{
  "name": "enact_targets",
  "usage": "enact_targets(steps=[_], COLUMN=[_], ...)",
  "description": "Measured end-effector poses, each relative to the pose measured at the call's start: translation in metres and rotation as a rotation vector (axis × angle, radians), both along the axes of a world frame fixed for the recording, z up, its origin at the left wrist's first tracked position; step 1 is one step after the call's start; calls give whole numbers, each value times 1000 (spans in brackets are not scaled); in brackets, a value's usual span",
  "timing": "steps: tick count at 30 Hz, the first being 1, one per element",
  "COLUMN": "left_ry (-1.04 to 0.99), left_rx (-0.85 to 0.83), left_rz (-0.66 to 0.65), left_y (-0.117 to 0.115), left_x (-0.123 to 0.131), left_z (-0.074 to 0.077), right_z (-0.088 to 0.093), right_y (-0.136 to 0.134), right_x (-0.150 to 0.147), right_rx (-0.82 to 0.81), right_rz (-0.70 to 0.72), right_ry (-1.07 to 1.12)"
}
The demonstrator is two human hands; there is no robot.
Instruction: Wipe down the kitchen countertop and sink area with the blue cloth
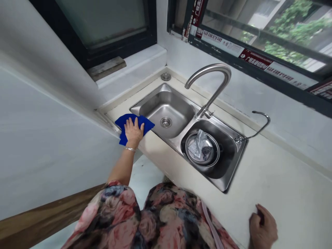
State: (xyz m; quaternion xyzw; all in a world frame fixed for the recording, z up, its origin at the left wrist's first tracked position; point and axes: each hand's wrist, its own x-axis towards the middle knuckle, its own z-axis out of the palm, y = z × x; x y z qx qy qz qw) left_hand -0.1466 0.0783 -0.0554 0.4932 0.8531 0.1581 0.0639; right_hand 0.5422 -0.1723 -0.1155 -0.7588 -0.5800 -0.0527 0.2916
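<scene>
My left hand [133,131] lies flat with spread fingers on a blue cloth [121,121], pressing it to the counter's left front corner beside the sink. The cloth's right tip reaches the sink rim. My right hand [263,226] is loosely curled above the counter at the lower right, and nothing shows in it. Between them is a steel double sink [185,133]. Its right basin holds a round steel strainer [193,158] within a dark-rimmed pot, with a crumpled clear plastic bag [199,141] on top.
A curved steel faucet [215,69] rises behind the sink, and a thinner tap [267,121] stands at its right end. A drain plug [166,76] sits in the back corner of the pale counter [280,173]. Windows and white walls border the back and left.
</scene>
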Motion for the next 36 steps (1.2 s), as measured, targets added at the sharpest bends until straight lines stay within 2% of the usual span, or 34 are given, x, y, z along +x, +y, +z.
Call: enact_targets(steps=[6, 9, 12, 15, 20, 23, 27, 31, 36], left_ry=[-50, -73, -71, -85, -130, -103, -22, 47, 88], left_rx=[52, 91, 109, 102, 42, -46, -76, -70, -57], left_rz=[217, 274, 268, 210, 163, 136, 88, -53, -260], left_y=[42, 61, 77, 89, 95, 89, 68, 35, -20], left_x=[-24, -37, -54, -72, -85, -78, -51, -11, 50], left_z=[-4, -7, -8, -10, -3, 2, 1, -1, -6], right_z=[2, 1, -2, -7, -12, -11, -8, -4, 0], right_y=[1, 2, 3, 6, 6, 4, 5, 8, 9], right_x=[-9, -12, -7, 0, 3, 0, -3, -8, -15], right_rx=[16, 23, 23, 23, -4, -18, -18, -1, 18], right_rz=[9, -2, 17, 46, 57, 54, 59, 57, 44], right_ry=[31, 21, -1, -29, -71, -77, -88, -114, -84])
